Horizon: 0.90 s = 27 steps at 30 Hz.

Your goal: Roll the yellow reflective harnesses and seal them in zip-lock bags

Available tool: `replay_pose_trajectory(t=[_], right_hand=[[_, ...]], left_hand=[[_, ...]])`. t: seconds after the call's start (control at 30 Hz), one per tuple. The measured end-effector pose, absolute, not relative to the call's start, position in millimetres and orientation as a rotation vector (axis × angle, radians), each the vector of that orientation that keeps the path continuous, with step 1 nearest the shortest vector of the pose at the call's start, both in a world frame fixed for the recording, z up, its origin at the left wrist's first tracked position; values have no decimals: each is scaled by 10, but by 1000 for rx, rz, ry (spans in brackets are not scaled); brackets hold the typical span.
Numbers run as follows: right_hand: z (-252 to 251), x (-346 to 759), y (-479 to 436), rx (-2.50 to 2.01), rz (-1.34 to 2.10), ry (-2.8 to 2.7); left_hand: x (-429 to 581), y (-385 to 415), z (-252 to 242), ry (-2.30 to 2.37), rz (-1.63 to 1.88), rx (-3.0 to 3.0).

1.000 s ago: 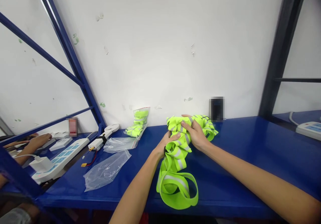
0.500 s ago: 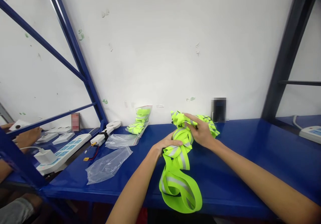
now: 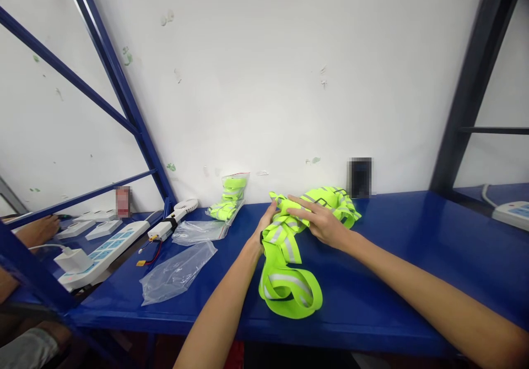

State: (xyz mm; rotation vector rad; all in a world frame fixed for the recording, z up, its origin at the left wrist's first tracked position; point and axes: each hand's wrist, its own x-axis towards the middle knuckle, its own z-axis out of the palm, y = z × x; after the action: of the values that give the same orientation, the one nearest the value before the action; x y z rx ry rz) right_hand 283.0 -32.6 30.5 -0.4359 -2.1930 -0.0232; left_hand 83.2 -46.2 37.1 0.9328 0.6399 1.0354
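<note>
A neon-yellow reflective strap (image 3: 291,294) with silver stripes is bunched in front of me, and its lower loop hangs down over the blue table's front part. My left hand (image 3: 265,227) is closed around the left side of the folded bundle, some of its fingers hidden behind the fabric. From the right, my right hand (image 3: 326,224) grips the upper folds between stretched fingers and thumb. Beyond it, on the table, lies more neon-yellow reflective strapping (image 3: 330,195) with dark buckle-like pieces. Whether that pile joins the held strap I cannot tell.
Against the wall stands a clear bag of yellow strapping (image 3: 232,195). Flat plastic bags (image 3: 177,272), a white handheld fan (image 3: 173,217) and a power strip (image 3: 109,250) lie left. A blurred dark object (image 3: 360,178) is behind. Another person's hand (image 3: 43,230) is far left.
Both hands have shifted slightly left with the bundle. My left hand has moved up along it, and the hanging loop has risen. The right fingers have straightened over the folds.
</note>
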Motion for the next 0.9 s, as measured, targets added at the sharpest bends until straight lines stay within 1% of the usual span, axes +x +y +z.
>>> replay_pose_trajectory(t=[0.23, 0.33, 0.47, 0.57, 0.67, 0.8, 0.9], right_hand=[[257, 2753, -339, -355, 80, -2227], [266, 2724, -404, -343, 186, -2216], [341, 2689, -579, -392, 440, -2165], [413, 2669, -646, -421, 706, -1966], [448, 2666, -571, -506, 872, -1731], [455, 2690, -417, -621, 1071, -1554], [479, 2701, -423, -655, 1303, -1471]], left_hand=[[838, -471, 391, 612, 995, 885], [811, -483, 393, 654, 992, 865], [778, -450, 358, 680, 991, 877], [775, -467, 343, 680, 1021, 950], [774, -532, 350, 631, 1054, 1108], [735, -600, 369, 608, 1055, 1262], [718, -608, 382, 632, 1056, 1312]])
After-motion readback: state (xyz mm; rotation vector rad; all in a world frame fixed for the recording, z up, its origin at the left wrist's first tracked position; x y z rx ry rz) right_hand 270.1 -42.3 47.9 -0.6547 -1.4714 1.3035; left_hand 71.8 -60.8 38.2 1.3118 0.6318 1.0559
